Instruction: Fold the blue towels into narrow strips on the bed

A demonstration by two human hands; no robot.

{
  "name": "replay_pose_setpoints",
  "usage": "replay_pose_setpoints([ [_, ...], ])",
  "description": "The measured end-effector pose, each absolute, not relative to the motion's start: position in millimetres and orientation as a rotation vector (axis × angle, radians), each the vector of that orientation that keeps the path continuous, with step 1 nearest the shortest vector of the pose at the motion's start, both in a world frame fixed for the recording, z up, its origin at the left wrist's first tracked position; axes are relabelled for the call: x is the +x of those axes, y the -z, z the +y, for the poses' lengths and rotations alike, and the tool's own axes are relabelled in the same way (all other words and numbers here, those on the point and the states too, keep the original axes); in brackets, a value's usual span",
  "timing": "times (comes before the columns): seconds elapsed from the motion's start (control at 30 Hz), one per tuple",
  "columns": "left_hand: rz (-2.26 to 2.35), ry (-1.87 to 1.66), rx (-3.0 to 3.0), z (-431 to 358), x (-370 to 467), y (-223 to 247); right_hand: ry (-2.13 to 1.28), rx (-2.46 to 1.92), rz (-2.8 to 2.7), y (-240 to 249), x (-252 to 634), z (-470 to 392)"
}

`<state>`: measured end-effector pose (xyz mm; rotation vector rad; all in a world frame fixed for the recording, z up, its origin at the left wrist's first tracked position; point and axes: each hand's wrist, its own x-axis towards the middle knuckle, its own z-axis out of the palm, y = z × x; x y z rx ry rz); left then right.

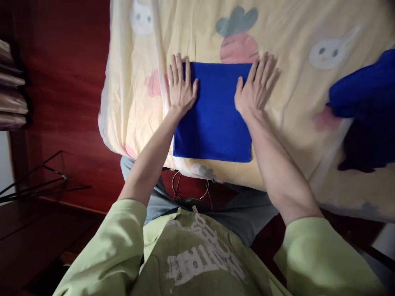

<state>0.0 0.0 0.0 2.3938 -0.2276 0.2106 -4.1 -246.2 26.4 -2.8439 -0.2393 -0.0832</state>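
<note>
A blue cloth (217, 111), roughly square, lies flat on the cream bedspread (293, 144) in front of me. My left hand (181, 86) rests palm down over its upper left edge, fingers stretched away from me. Across from it, my right hand (256, 86) lies flat over the upper right edge, with its fingers spread and its thumb on the cloth. Neither hand grips anything. The cloth's near edge sits close to the bed's front edge.
Crumpled blue fabric (364, 94) lies on the bed to the right, with a darker part below it. A thin black metal stand (52, 172) is on the left over the red floor (68, 102). Wire legs (176, 185) show beneath the bed's front edge.
</note>
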Motion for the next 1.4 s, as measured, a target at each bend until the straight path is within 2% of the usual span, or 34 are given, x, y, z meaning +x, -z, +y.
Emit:
replay_pose_setpoints([
  [0.2,-0.392,-0.023,2.565,-54,-135,-21,-0.113,-2.734,-0.488,-34,-114,-194],
  [0.37,-0.449,0.058,2.588,-27,-203,-26,-0.139,-2.703,-0.433,-30,-187,-223],
  [0.67,-1.048,0.236,2.423,55,-220,-25,-0.312,-2.615,-0.742,-34,-229,-316],
  [0.97,-0.876,0.179,2.307,81,-234,-15,-0.104,-2.456,-0.629,-11,-236,-350],
  [1.2,-0.828,0.177,2.292,88,-235,-6,-0.049,-2.421,-0.536,-14,-233,-347],
  [1.4,-0.760,0.024,2.233,91,-236,0,0.051,-2.392,-0.515,-13,-235,-345],
])
